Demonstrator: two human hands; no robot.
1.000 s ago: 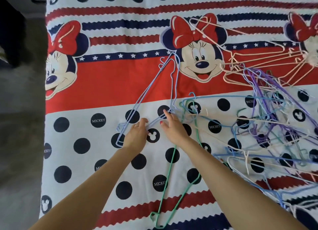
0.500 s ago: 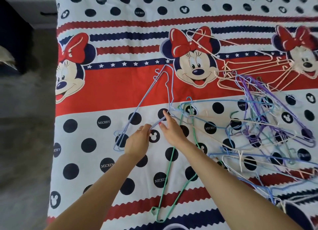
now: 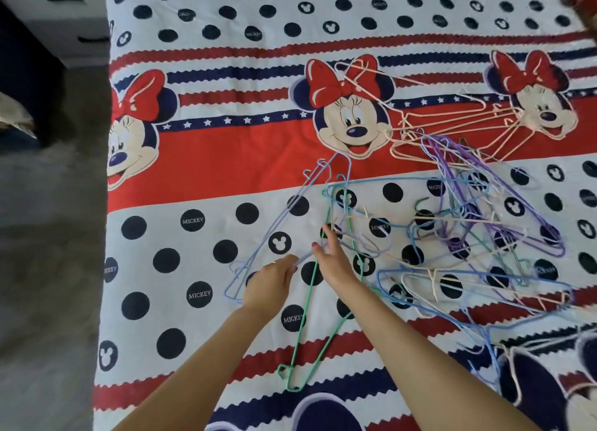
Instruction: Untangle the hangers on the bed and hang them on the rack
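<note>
Gripping lilac hanger (image 3: 274, 227), seemingly, both hands: left (image 3: 269, 283), right (image 3: 332, 259) ("MICKEY" dots beneath).

Both bare forearms rise from the frame's bottom edge, converging toward its centre. The left hand (image 3: 270, 282), pointing toward 1 o'clock, has its fingers curled closed in a pinch, a ring on one finger. The right hand (image 3: 332, 255), just beside it at 2 o'clock, points toward 11 o'clock with fingers curled in a grip and painted nails showing.

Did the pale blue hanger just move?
Yes. The pale blue hanger slid toward the person; its hook went from beside the Minnie face to below it.
</note>
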